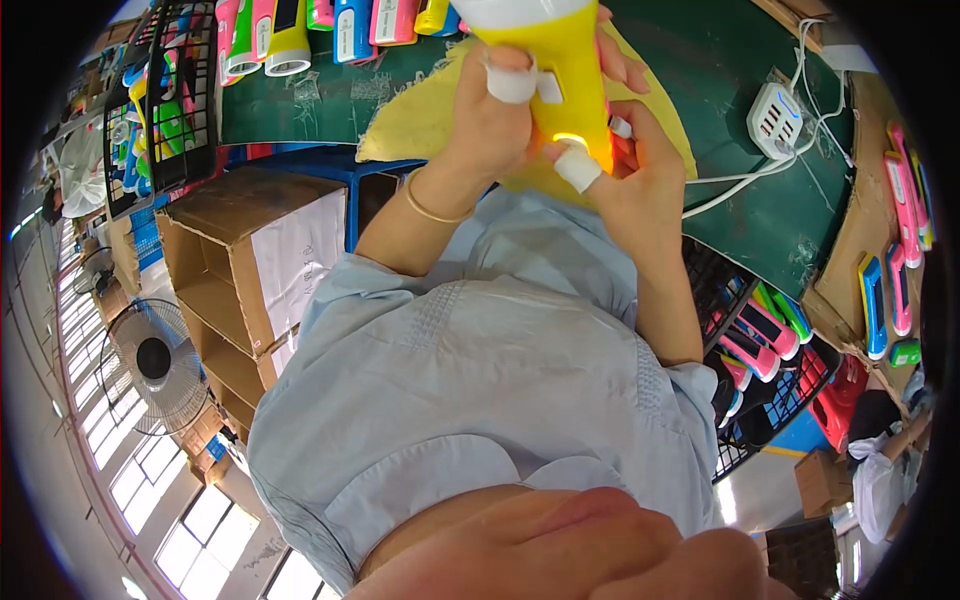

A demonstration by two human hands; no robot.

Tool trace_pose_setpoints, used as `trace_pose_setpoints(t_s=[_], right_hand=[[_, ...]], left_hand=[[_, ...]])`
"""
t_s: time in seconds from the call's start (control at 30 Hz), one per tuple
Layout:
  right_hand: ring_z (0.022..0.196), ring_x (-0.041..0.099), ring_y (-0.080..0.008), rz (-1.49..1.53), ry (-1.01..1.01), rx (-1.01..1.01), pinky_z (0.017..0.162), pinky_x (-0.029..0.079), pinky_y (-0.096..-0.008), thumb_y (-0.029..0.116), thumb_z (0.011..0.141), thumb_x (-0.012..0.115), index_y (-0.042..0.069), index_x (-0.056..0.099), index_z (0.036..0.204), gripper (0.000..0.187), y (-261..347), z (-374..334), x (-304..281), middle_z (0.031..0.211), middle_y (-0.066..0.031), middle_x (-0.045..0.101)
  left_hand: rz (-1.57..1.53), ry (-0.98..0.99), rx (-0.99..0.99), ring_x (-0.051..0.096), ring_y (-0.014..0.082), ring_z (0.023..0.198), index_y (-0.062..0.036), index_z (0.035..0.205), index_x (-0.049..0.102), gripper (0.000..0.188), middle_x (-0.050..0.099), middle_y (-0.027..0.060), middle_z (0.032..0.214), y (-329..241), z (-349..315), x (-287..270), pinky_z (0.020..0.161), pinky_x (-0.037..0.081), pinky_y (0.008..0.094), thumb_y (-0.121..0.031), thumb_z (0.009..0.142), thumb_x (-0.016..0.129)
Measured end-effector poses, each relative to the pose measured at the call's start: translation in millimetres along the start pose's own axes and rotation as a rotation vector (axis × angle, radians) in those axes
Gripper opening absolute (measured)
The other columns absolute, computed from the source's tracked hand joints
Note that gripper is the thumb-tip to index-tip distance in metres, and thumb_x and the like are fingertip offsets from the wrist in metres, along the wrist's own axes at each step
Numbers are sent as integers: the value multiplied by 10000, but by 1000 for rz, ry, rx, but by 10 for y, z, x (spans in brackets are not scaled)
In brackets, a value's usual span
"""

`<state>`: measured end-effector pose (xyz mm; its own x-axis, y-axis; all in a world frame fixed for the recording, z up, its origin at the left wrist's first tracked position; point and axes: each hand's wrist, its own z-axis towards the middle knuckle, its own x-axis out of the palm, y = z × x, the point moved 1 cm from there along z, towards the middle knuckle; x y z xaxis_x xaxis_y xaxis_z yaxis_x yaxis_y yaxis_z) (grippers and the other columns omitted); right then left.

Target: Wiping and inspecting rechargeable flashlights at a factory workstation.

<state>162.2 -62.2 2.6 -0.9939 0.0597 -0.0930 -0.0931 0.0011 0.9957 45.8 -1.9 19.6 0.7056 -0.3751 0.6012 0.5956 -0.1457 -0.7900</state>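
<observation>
Between my hands a yellow flashlight (550, 45) with a white upper end points away from me, its lower end glowing orange-white. My left hand (492, 120) wraps its left side, the white-taped thumb lying next to a small pale switch. On the right side, my right hand (645, 175) grips the lower end, with white tape on its thumb and on another finger. Some fingertips on the far side are partly hidden by the flashlight. Under both hands a yellow cloth (420, 125) lies over the edge of the green tabletop (740, 230).
Several coloured flashlights (352, 28) line the table's far left. A white multi-port charger (775, 122) with cables lies at the right. Black crates of flashlights stand left (185, 100) and lower right (770, 400). Cardboard shelves (215, 200) and a fan (153, 357) stand at the left.
</observation>
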Motion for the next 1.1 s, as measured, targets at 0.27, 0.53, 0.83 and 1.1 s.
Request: trace_pose_setpoints(t_s=[0.27,0.53,0.83,1.1], right_hand=[[633,414,-47,236,116,-62,555,341,-179,118,918,443,-30,558,1069,240,51,55,-338,930,-34,613],[585,365,-55,530,294,13,508,286,-199,184,937,464,-39,563,1015,256,43,30,-380,773,-35,565],[608,396,-75,600,328,-94,542,320,-220,192,928,483,-16,568,910,226,84,151,-469,744,-28,531],[527,410,-106,-180,102,-176,486,349,-244,113,844,560,-30,607,847,151,399,242,-373,611,-61,476]], left_hand=[[-86,-130,-118,563,183,781,-58,1144,440,434,526,81,946,-333,114,-31,660,516,319,-224,803,650],[87,-95,-292,581,166,784,-45,1175,410,408,537,99,961,-176,49,-268,661,512,283,-177,841,603],[869,316,333,535,152,972,8,1275,328,694,524,94,1087,-357,146,116,845,453,287,-93,718,731],[1091,91,62,557,214,935,14,1205,387,596,553,130,997,-221,3,97,810,450,326,-123,719,703]])
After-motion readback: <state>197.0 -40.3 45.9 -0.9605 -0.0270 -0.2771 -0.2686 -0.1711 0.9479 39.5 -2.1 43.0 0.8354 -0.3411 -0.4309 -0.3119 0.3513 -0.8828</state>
